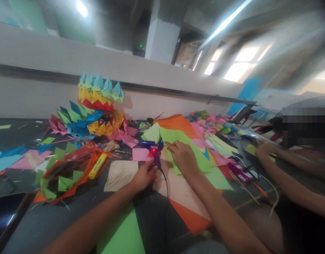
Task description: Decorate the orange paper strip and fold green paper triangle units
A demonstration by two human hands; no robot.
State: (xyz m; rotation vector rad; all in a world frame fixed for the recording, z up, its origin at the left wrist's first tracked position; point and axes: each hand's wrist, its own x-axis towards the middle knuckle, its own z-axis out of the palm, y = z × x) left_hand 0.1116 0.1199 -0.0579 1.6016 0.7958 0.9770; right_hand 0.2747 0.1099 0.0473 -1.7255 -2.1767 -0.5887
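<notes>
My left hand (145,175) is wrapped round the grip of a dark blue and purple glue gun (155,155) with a small red light on its side. The gun is held above the paper-strewn table, its cord hanging down below the grip. My right hand (184,157) is closed, its fingertips at the right end of the gun's body. Whatever lies between those fingertips is too small and blurred to make out. Under my right hand are light green paper sheets (187,137). A crumpled beige paper (121,175) rests left of the gun.
Stacked folded-paper rings (98,88) stand at the back left. An orange and green paper ring (65,180) lies nearer, beside a yellow tube (98,165). To the right are a magenta glue gun (241,171) and another person's arm (281,180). A low wall (157,76) runs behind.
</notes>
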